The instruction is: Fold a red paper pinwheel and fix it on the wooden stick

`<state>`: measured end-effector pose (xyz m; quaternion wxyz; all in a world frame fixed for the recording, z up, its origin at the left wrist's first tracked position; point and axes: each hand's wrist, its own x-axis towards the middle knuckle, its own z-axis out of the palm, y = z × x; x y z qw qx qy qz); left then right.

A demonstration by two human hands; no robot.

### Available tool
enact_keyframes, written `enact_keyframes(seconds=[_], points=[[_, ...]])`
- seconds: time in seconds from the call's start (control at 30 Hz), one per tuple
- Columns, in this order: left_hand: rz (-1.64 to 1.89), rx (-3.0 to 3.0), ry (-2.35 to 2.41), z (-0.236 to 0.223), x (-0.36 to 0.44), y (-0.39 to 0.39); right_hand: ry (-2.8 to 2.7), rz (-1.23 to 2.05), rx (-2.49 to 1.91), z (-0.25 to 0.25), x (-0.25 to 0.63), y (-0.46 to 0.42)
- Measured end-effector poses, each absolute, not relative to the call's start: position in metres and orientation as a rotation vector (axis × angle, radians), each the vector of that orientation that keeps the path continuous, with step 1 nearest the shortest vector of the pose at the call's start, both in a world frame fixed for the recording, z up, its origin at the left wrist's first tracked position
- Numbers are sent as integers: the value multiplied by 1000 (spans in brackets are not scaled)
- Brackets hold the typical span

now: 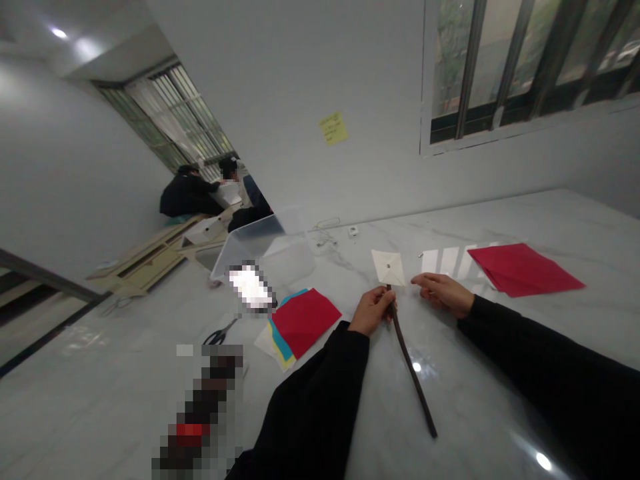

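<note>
My left hand (374,311) is closed around the upper end of a thin dark brown stick (411,365), which slants down toward me over the marble top. At the stick's top sits a small square of white paper (389,267) with crease lines and a small dark pin head at its centre. My right hand (443,293) is just right of the paper, apart from it, index finger stretched out and nothing visible in the fingers. Their undersides are partly hidden.
Red sheets (525,270) lie at the right, and red, blue, yellow and white sheets (307,320) at the left. Scissors (219,335) and a clear plastic bin (250,243) are farther left. A small white box (353,231) stands by the wall. People (187,192) sit far back.
</note>
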<state>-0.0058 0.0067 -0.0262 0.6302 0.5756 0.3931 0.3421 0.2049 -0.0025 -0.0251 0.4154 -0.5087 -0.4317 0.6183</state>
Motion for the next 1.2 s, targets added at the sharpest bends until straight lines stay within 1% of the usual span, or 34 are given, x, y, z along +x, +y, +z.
enact_keyframes(seconds=[0.07,0.1,0.2,0.23,0.4,0.63,0.87,1.07,1.2], points=[[764,1343,903,-25,-5,5,-996,1541,-1281,-24,205,-3],[752,1353,909,-24,-4,3,-1033,1588,-1278,-24,205,-3],[726,1379,938,-21,-3,0,-1324,1807,-1199,-23,208,-4],[722,1387,949,-20,-3,-1,-1381,1831,-1179,-24,209,-4],[715,1392,973,-18,-2,-1,-1209,1663,-1245,-28,203,-4],[706,1313,929,-18,-1,-3,-969,1584,-1262,-24,199,-7],[653,1299,863,-11,-4,-3,-1198,1246,-1224,-35,209,3],[708,1272,855,-9,-7,-3,-1205,1241,-1226,-40,213,6],[694,1248,901,-7,-8,-4,-1156,1305,-1277,-39,217,3]])
